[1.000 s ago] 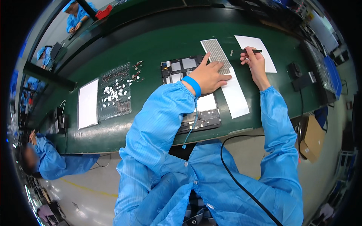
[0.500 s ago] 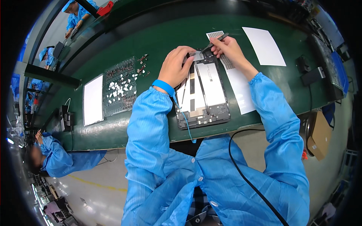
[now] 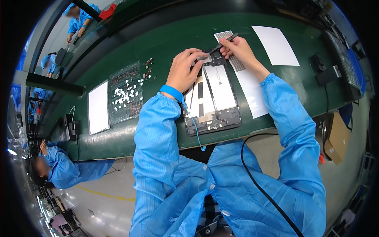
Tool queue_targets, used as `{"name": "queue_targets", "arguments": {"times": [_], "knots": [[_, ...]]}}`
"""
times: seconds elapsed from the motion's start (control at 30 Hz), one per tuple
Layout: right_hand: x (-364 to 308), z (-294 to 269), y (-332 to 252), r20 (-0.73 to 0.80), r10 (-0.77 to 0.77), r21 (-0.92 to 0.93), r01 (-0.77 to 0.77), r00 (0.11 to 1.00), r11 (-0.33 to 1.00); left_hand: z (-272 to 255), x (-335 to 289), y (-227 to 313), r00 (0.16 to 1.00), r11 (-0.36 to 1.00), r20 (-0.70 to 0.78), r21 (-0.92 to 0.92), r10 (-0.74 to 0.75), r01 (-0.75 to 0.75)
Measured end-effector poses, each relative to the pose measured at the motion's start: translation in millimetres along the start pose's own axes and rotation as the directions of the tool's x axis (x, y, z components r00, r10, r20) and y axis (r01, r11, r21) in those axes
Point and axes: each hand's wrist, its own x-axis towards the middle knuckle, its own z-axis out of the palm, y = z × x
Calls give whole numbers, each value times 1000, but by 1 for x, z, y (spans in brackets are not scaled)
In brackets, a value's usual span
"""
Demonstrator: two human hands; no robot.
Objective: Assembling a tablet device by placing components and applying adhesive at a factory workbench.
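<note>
An opened tablet (image 3: 221, 85) lies on the green bench in front of me, its back parts exposed: pale battery panels, dark strips and a black frame with small boards at both ends. My left hand (image 3: 184, 70), with a blue strap around its wrist, rests over the tablet's upper left corner. Its fingers stretch over the far end, thumb apart, beside a small greyish patch (image 3: 206, 59). My right hand (image 3: 241, 51) is closed around black tweezers (image 3: 221, 45), whose tips point down-left to the patch near the left fingertips. Exact tip contact is too small to see.
A clear tray (image 3: 126, 93) with scattered white pieces lies left, beside a white sheet (image 3: 98, 106) and small loose parts (image 3: 148, 69). White sheets (image 3: 276, 45) and a striped label sheet (image 3: 237, 63) lie right. Black cable (image 3: 252, 173) crosses my lap. Co-workers sit left.
The tweezers and left fingertips have shifted slightly at the tablet's far end. The clear shine by the left fingers shows less. The view has moved a little.
</note>
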Motion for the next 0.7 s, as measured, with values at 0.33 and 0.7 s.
{"name": "queue_targets", "arguments": {"times": [0.33, 0.7], "knots": [[3, 0, 3, 36, 6, 14, -7, 999, 1000, -1, 1, 3, 999, 998, -12, -48, -38, 38], [-4, -2, -4, 36, -422, -177, 421, 906, 890, -8, 5, 18, 989, 956, 69, 255, 129, -143]]}}
